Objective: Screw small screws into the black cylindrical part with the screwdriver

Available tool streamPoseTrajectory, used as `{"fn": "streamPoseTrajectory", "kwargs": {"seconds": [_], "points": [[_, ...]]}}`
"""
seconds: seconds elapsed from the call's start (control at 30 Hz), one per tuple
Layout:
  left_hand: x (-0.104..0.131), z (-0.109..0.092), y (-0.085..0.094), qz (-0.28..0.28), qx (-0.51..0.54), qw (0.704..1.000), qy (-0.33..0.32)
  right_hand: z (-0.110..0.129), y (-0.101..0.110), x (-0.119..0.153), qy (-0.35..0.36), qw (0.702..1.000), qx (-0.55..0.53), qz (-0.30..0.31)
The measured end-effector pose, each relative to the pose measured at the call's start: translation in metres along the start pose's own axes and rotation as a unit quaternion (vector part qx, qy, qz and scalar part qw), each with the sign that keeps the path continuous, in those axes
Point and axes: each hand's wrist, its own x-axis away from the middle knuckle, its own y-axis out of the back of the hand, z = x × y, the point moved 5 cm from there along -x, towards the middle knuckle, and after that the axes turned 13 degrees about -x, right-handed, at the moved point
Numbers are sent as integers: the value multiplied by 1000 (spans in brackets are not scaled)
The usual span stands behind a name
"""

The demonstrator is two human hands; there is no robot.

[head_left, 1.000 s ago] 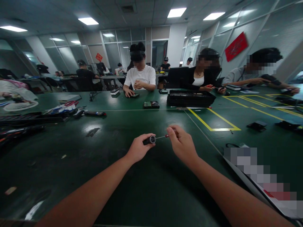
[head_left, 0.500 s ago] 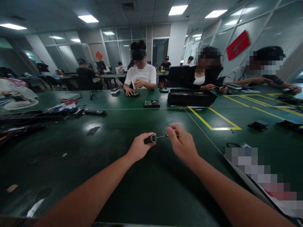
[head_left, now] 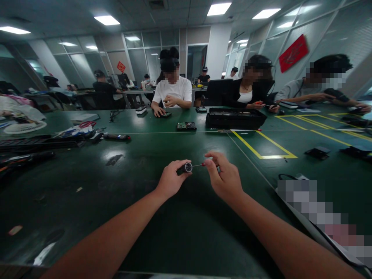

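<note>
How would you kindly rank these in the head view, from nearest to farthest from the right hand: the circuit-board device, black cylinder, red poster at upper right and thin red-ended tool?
1. Thin red-ended tool: at the thumb of the right hand.
2. Black cylinder: in the left hand.
3. Circuit-board device: beyond both hands, on the table.
4. Red poster: background, upper right.

Overall light dim, cool-toned. Source: rectangular ceiling panels (head_left: 219, 8), blown out to near-white. Glare patch on the green bench (head_left: 130, 217), left of centre; broad soft shadow along the inner side of the right forearm (head_left: 270, 226). Wide-angle distortion towards both edges (the pale left-hand pillar (head_left: 48, 65) slants strongly). Far background soft, detail poor. Square pixel blocks (head_left: 308, 201) obscure faces and part of lower right.
</note>
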Motion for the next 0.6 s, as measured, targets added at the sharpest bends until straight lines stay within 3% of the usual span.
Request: {"fn": "streamPoseTrajectory", "kwargs": {"seconds": [0.27,0.5,0.6], "points": [[-2,1,1,-7,-18,1000,-8,10,-4,1,90,995,30,20],[0,3,0,1,-20,1000,2,0,-1,-2,-11,999,38,36],[0,5,-1,5,-24,1000,4,0,-3,-3,-7,998,51,40]]}}
